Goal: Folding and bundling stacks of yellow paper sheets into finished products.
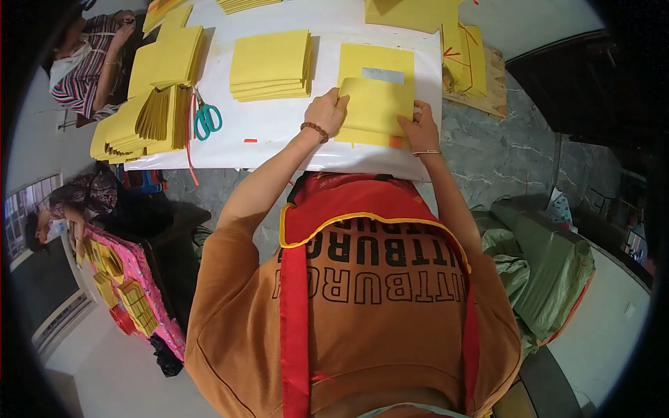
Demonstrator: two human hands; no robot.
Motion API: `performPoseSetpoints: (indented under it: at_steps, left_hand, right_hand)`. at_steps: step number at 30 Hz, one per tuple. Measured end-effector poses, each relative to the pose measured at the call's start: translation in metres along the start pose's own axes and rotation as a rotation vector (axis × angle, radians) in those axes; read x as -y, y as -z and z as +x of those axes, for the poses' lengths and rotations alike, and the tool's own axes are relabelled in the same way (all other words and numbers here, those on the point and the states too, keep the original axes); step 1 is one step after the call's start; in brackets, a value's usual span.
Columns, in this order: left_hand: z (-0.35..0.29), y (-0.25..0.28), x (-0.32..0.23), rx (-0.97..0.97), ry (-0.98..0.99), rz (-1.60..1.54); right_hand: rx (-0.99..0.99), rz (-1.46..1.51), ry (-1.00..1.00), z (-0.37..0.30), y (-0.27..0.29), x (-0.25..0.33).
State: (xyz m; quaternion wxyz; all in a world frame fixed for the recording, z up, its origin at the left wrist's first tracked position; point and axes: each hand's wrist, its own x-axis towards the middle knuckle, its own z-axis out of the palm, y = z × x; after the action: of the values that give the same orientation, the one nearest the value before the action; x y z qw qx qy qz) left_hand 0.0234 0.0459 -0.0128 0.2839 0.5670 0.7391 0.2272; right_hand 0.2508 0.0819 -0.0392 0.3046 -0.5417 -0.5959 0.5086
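Observation:
A yellow paper sheet (373,104) bends upward over another yellow sheet (376,59) that has a silvery rectangle (383,75) on it. My left hand (327,115) grips its left edge, a beaded bracelet at the wrist. On the opposite edge, my right hand (420,128) pinches the paper between thumb and fingers. An orange patch (396,142) shows below the bend, by the right hand. Left of these sheets lies a neat stack of yellow paper (270,64), apart from my hands.
Teal-handled scissors (208,121) lie beside fanned yellow paper bundles (143,122) on the white table (272,143). Tied yellow bundles (474,63) stand past its right edge. One person (87,66) sits at the far left, another (80,195) by a pink-covered table (157,306).

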Motion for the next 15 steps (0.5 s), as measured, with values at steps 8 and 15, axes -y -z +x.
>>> performPoseSetpoints:
  at_steps: [8, 15]
  left_hand:
    - [0.010, -0.008, -0.007, 0.006, 0.139, 0.092]
    - [0.014, -0.007, 0.002, 0.016, 0.114, 0.014]
  right_hand:
    - [-0.095, -0.228, -0.128, 0.000, -0.002, 0.017]
    - [-0.156, -0.270, -0.183, -0.001, -0.009, 0.021]
